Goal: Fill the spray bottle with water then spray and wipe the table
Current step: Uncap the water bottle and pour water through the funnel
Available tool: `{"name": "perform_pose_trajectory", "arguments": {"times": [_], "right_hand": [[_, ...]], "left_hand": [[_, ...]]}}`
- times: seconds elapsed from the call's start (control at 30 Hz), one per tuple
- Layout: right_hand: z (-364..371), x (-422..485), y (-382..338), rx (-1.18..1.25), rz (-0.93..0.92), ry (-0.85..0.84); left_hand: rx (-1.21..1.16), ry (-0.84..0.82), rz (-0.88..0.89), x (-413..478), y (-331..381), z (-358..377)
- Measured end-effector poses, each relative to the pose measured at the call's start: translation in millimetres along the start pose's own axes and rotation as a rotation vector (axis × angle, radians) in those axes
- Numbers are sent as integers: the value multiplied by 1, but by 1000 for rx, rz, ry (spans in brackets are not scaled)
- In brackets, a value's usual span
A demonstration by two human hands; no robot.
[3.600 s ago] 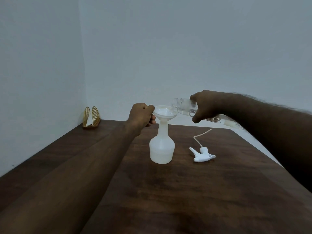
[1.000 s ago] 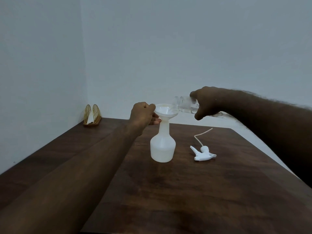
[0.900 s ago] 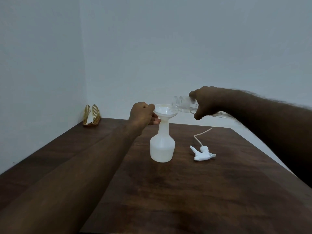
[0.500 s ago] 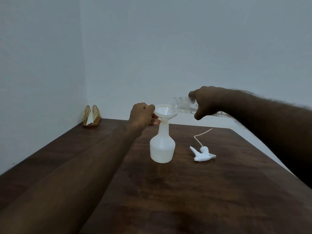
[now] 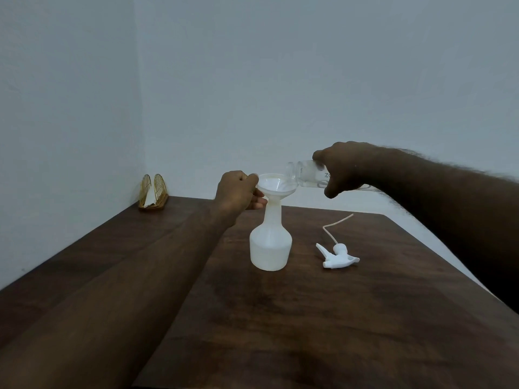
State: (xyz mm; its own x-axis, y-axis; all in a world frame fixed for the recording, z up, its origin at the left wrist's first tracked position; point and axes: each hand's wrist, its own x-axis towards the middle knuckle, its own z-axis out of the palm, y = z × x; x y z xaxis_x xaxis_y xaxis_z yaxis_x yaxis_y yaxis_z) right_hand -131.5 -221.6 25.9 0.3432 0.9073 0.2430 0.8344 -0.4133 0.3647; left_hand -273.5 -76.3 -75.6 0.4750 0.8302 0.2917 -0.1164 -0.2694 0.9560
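Lying on the table [image 5: 309, 332] to the right of the spray bottle [image 5: 270, 248], the spray head [image 5: 338, 258] with its tube is detached. A napkin holder [image 5: 153, 193] stands at the far left corner. The left hand [image 5: 237, 192], fingers curled, grips the funnel [image 5: 276, 186] rim. The right hand [image 5: 341, 167] wraps a clear water bottle [image 5: 304, 178], tipped near horizontal, mouth over the funnel. The spray bottle stands upright below and between both hands, funnel in its neck.
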Motion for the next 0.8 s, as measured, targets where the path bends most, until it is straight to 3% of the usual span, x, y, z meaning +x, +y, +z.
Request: {"name": "perform_pose_trajectory", "arguments": {"times": [0.8], "right_hand": [[1, 0, 0, -205, -40, 127]], "left_hand": [[23, -3, -35, 1, -1, 1]]}}
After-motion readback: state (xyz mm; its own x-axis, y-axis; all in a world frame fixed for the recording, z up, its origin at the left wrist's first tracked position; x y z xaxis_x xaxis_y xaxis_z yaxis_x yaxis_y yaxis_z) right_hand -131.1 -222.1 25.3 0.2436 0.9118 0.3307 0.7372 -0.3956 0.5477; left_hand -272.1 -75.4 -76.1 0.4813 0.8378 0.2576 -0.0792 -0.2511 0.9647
